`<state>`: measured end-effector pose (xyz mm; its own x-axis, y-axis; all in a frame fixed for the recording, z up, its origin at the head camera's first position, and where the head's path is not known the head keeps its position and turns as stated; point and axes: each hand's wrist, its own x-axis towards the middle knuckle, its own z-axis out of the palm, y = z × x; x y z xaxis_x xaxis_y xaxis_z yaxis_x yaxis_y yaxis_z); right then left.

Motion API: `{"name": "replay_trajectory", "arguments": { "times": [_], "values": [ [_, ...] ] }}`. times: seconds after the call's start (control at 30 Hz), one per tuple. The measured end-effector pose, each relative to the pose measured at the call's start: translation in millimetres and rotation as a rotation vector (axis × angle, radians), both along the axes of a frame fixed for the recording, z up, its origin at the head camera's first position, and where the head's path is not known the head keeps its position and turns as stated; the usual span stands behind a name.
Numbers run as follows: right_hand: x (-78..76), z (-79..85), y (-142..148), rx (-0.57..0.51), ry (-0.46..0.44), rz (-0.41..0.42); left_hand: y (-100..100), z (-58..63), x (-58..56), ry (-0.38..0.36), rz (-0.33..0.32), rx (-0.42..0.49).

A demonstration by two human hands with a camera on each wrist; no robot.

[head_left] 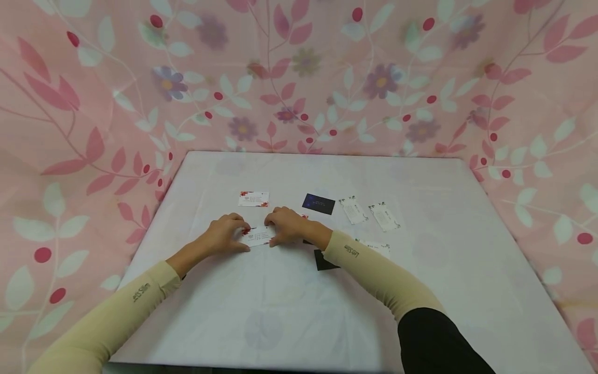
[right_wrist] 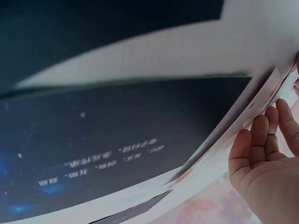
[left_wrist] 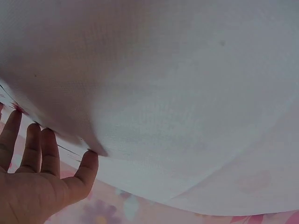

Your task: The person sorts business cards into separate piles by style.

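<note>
A white business card with red flowers [head_left: 258, 236] lies on the white tablecloth at middle left. My left hand [head_left: 226, 234] has its thumb and forefinger at the card's left end, one at the near edge and one at the far edge. Opposite it, my right hand [head_left: 290, 226] holds the right end the same way. In the left wrist view, the left fingertips [left_wrist: 92, 151] are down at the cloth along the card's edge. Dark cards, one with white lettering [right_wrist: 107, 149], fill much of the right wrist view beside the right hand [right_wrist: 266, 172].
Another red-flowered white card [head_left: 254, 199] lies farther back. Right of the hands are a dark blue card [head_left: 318, 204], white leaf-patterned cards [head_left: 353, 210] and a black card [head_left: 325, 261]. My right forearm partly covers some. A pink floral curtain [head_left: 299, 78] surrounds the table.
</note>
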<state>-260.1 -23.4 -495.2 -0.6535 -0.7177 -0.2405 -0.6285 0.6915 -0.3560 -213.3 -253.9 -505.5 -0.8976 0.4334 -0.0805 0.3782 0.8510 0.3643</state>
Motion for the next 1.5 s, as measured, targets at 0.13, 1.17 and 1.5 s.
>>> {"name": "replay_trajectory", "arguments": {
  "times": [0.13,1.17,1.5],
  "values": [
    [0.4,0.4,1.8,-0.017,0.003,-0.006,1.1,1.4,-1.7,-0.019,0.017,0.013],
    [3.2,-0.5,4.6,-0.171,0.047,-0.006,-7.2,9.7,2.3,0.061,-0.006,0.107],
    [6.5,-2.5,3.4,-0.144,0.117,0.012,-10.4,5.9,-0.2,0.037,-0.007,0.114]
  ]
}}
